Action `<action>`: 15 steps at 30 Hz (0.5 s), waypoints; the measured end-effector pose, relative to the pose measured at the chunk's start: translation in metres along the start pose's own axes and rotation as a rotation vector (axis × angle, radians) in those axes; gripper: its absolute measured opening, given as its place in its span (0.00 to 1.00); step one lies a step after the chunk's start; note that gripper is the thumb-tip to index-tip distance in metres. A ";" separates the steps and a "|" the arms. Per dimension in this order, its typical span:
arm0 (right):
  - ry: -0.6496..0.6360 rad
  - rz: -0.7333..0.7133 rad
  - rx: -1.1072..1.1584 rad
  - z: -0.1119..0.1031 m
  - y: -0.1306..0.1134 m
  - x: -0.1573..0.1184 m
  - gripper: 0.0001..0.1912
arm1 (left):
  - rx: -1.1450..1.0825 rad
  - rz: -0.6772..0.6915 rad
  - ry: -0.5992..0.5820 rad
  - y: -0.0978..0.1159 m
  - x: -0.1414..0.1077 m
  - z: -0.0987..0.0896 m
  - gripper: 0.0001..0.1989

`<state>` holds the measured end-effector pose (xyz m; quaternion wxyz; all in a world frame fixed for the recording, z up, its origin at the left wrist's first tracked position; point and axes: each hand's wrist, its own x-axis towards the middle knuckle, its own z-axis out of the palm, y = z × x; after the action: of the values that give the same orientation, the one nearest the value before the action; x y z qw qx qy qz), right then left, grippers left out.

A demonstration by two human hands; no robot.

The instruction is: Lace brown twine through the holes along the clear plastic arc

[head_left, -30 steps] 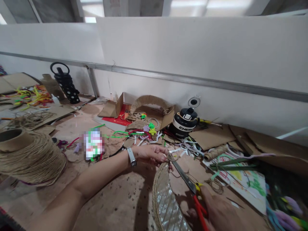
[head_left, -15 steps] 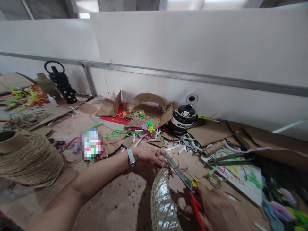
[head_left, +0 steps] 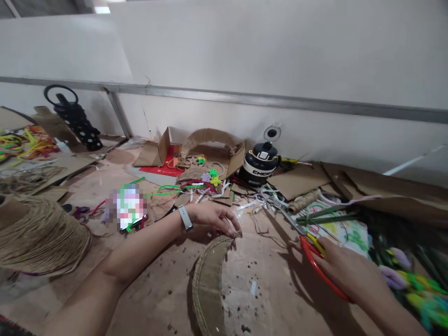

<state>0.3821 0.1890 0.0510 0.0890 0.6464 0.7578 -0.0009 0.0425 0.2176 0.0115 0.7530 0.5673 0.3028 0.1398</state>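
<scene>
A curved cardboard crescent [head_left: 209, 284], edged with twine, stands out over the table at lower centre. Its upper tip is pinched between the thumb and fingers of my left hand [head_left: 219, 219], which has a grey watch on the wrist. To the right, my right hand [head_left: 331, 263] is wrapped round scissors [head_left: 317, 268] with red and yellow handles. Their blades point up and left, apart from the crescent. Between the hands, a loose length of twine [head_left: 268, 233] lies on the table.
A big twine spool [head_left: 42, 238] stands at left. Behind are a black-and-white bottle [head_left: 261, 163], a twine-wrapped arch [head_left: 210, 136] and white paper scraps [head_left: 269, 200]. Cardboard [head_left: 301, 179], a coloured drawing [head_left: 350, 233] and pipe cleaners [head_left: 425, 289] lie at right. A dark bottle [head_left: 79, 123] stands far left.
My right hand has drawn the scissors away to the right from the crescent's tip. The crescent has turned in my left hand, from its shiny taped face to plain cardboard.
</scene>
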 end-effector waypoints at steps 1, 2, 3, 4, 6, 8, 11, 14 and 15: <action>-0.031 0.025 -0.026 -0.006 0.002 -0.001 0.22 | 0.011 0.006 0.013 -0.001 0.001 -0.001 0.30; -0.063 0.042 -0.039 -0.011 0.004 -0.002 0.23 | 0.020 0.011 0.026 -0.002 0.002 -0.001 0.29; -0.099 0.053 -0.044 -0.016 0.005 -0.004 0.23 | 0.034 0.017 0.043 -0.004 0.003 -0.002 0.28; -0.136 0.060 -0.047 -0.020 0.007 -0.006 0.23 | 0.053 0.023 0.064 -0.005 0.004 -0.002 0.27; -0.196 0.059 -0.058 -0.026 0.010 -0.010 0.21 | 0.102 0.038 0.107 -0.007 0.006 -0.002 0.24; -0.230 0.060 -0.066 -0.030 0.014 -0.014 0.19 | 0.163 0.053 0.138 -0.007 0.007 0.001 0.20; -0.240 0.036 -0.042 -0.034 0.019 -0.018 0.16 | 0.255 0.066 0.135 -0.004 0.008 0.011 0.15; -0.216 0.014 -0.024 -0.035 0.025 -0.023 0.15 | 0.409 0.085 0.115 0.002 0.007 0.021 0.15; -0.205 0.012 -0.013 -0.034 0.028 -0.024 0.14 | 0.500 0.099 0.134 0.005 0.007 0.023 0.16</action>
<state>0.4086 0.1744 0.0910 0.1703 0.6470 0.7407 -0.0615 0.0626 0.2050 0.0180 0.5600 0.7393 0.3490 0.1344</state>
